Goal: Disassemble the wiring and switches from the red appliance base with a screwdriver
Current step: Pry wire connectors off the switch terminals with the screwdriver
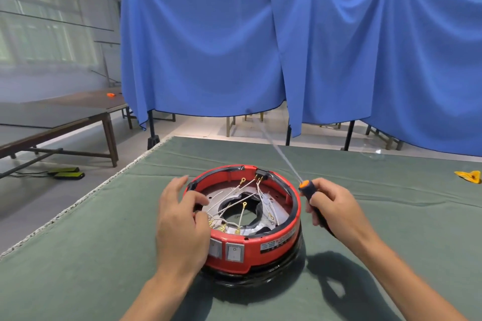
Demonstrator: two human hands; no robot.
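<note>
The round red appliance base [276,242] stands on the green table mat [104,255], open side up. Pale wires with brass ring terminals [243,206] lie loose across its metal inner plate. Two grey rocker switches [234,252] sit in its front wall, and a black connector block [261,173] sits at the far rim. My left hand [180,224] rests on the left rim, its fingers curled over the edge among the wires. My right hand [336,206] grips the black and orange screwdriver [313,203] just right of the base, its blurred shaft pointing up and away.
A yellow and orange object [469,177] lies on the mat at the far right. Blue curtains [234,47] hang behind the table. A dark wooden table [52,122] stands to the left, with black and green boxes [66,173] on the floor beneath.
</note>
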